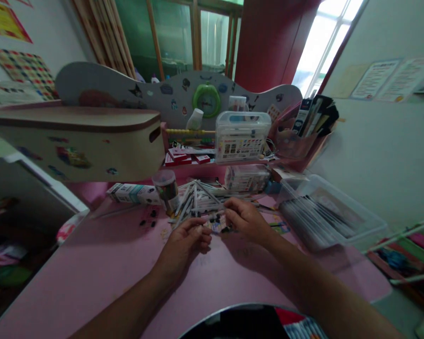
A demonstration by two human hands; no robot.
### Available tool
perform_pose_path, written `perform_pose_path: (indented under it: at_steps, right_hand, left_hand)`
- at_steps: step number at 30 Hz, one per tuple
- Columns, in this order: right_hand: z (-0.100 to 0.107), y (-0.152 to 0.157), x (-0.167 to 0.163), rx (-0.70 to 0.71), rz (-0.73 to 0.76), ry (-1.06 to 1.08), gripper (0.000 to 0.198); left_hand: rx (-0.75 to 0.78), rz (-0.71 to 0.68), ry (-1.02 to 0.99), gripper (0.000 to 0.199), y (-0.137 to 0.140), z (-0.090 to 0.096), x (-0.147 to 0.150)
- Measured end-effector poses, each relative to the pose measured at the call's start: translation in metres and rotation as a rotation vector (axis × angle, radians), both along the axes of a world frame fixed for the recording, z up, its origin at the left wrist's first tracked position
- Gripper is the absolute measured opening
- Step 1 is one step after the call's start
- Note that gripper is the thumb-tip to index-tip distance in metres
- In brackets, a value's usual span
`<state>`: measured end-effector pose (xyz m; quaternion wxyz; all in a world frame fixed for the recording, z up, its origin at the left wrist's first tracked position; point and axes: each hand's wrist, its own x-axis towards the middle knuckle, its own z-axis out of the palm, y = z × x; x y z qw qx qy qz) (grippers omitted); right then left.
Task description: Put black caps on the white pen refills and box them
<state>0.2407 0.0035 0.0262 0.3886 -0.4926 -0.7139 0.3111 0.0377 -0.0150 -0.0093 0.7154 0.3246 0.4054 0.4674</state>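
Observation:
My left hand (189, 237) is just above the pink desk, its fingers curled in with thumb and forefinger together. To its right, my right hand (249, 220) is closed in a pinch, fingertips pointing left. Something thin and pale may run between the two hands, but it is too small and blurred to name. Behind them lies a loose heap of white and grey pens (198, 200). Small black pieces (217, 219) sit between my hands, and several similar black pieces (150, 217) lie further left.
At the right stands a clear plastic tub (369, 228) with many slim dark-tipped pens in it. A round clear canister (166, 188) and a long printed box (132, 193) are at the left. A clear carrying case (243, 137) stands on the shelf behind.

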Motion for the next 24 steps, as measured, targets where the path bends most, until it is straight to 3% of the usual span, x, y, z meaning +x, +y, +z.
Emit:
perform_pose_path:
  at_steps: [5,9,14,16,20,22,24]
  right_hand:
    - [-0.005,-0.006,-0.008,-0.073,0.062,0.028,0.01]
    - [-0.007,-0.02,-0.025,-0.033,0.111,-0.012,0.012]
    - [-0.009,-0.026,-0.028,-0.067,0.207,-0.003,0.012]
    - [-0.007,-0.017,-0.018,-0.066,0.111,0.109,0.013]
    - [-0.003,0.006,0.013,0.063,-0.243,0.376,0.02]
    - [-0.003,0.014,0.025,0.125,-0.344,0.37,0.019]
    - [-0.007,0.018,0.032,0.169,-0.37,0.224,0.015]
  left_hand:
    - [-0.013,0.046,0.013,0.041,-0.002,0.004,0.0]
    - [0.02,0.048,0.023,0.041,-0.004,0.007,0.002]
    - [0.121,0.099,0.032,0.027,-0.003,0.011,-0.002]
    - [0.175,0.207,0.051,0.024,-0.001,0.016,-0.005]
    - [0.24,0.349,0.066,0.018,0.005,0.025,-0.011]
    - [0.235,0.345,0.097,0.02,0.007,0.025,-0.012]
    - [0.222,0.344,0.121,0.024,0.009,0.022,-0.012]
